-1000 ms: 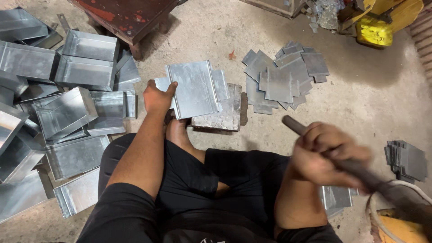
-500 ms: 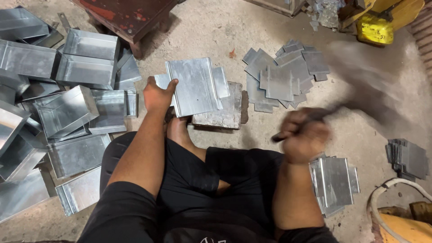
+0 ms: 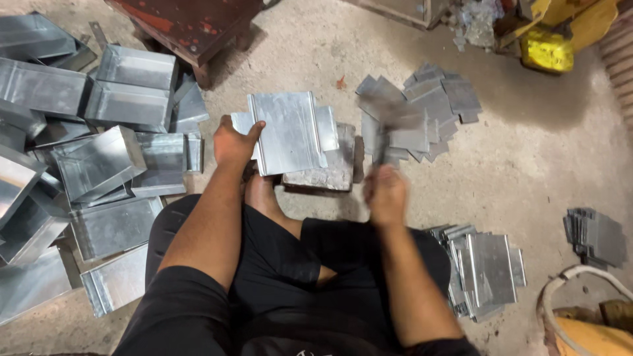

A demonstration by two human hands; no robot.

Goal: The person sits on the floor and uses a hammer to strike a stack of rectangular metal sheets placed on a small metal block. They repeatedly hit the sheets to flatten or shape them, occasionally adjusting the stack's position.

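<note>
My left hand (image 3: 232, 142) pinches the near edge of a flat grey sheet-metal piece (image 3: 287, 132), thumb on top, holding it down on a worn metal block (image 3: 328, 168) that sits on the floor just past my foot. My right hand (image 3: 386, 191) is closed round the handle of a hammer (image 3: 386, 122), whose head shows only as a blur just right of the piece. Outward from there, a loose heap of flat cut blanks (image 3: 428, 109) lies beyond the hammer, and a second stack of flanged pieces (image 3: 484, 270) rests by my right knee. To my left stand many folded metal trays (image 3: 99, 165), so I judge a good share is already formed, with plenty of blanks left to work
</note>
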